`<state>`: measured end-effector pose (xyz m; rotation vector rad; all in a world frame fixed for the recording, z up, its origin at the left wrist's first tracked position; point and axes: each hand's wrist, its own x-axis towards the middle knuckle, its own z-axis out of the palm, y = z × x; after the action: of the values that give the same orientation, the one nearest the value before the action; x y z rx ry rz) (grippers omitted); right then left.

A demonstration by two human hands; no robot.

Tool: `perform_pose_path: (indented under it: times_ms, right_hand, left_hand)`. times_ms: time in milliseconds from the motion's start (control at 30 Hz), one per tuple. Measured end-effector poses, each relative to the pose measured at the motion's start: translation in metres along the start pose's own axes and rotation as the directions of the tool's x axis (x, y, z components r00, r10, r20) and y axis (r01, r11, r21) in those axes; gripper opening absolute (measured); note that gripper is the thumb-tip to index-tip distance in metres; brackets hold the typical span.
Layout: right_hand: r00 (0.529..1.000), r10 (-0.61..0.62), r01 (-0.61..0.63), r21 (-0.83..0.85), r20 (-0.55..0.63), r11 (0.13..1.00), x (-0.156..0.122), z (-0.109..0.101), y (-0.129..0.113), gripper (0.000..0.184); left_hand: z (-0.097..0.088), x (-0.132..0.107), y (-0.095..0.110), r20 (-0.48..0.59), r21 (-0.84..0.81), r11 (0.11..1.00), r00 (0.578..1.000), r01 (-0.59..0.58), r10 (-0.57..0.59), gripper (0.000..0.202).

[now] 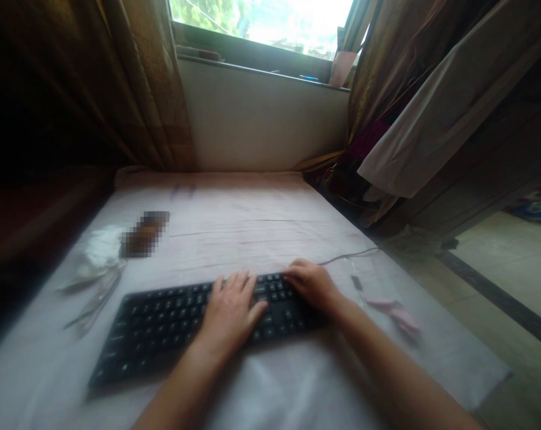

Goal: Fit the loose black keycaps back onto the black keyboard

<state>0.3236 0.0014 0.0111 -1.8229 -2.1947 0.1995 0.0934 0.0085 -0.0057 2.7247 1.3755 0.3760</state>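
A black computer keyboard (158,322) lies at a slant across the white cloth-covered surface (234,233). My left hand (230,307) rests palm down on its middle keys, fingers stretched out and thumb apart. At the keyboard's far right part, my right hand (313,283) has its fingers curled together against the keys near the back edge. Whatever its fingertips may hold is hidden. A thin cable (346,257) runs off to the right behind that hand. Further right lie a small brush-like thing with a dark band (356,283) and a crumpled pink cloth (400,316).
To the left sit a bunched white cloth (98,251), a blurred-out brown item (147,233) and some thin, tool-like pieces (95,304). A low wall (266,119) with a window stands behind, between brown curtains (149,77). Hanging clothes (423,125) are at the right, above a tiled floor (494,257).
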Motion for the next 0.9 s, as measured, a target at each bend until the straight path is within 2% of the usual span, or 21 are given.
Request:
perform_pose_path:
  times_ms: [133, 333, 533, 733, 900]
  right_hand:
    - [0.979, -0.013, 0.061, -0.228, 0.204, 0.972, 0.011, -0.02, -0.013, 0.025]
    - [0.951, -0.016, 0.128, -0.344, 0.31, 0.93, 0.02, -0.031, -0.026, 0.025]
    - [0.939, 0.012, 0.135, -0.401, 0.344, 0.906, 0.018, -0.03, -0.033, 0.028]
    - [0.939, -0.003, 0.139, -0.373, 0.343, 0.918, 0.027, -0.029, -0.046, 0.029]
    - [0.96, -0.017, 0.108, -0.311, 0.281, 0.944, 0.026, -0.028, -0.032, 0.026]
  left_hand:
    - [0.002, 0.0, -0.001, -0.015, 0.007, 1.0, 1.0, 0.003, -0.003, 0.052]
    - [0.0, 0.0, 0.0, -0.008, -0.001, 1.0, 1.0, 0.004, -0.004, 0.052]
    - [-0.003, 0.0, 0.001, 0.01, -0.016, 1.0, 1.0, 0.012, -0.012, 0.053]
    - [-0.004, 0.0, 0.001, 0.0, -0.023, 1.0, 1.0, 0.013, -0.013, 0.052]
    - [-0.003, 0.0, 0.0, -0.01, -0.034, 0.999, 1.0, 0.009, -0.009, 0.052]
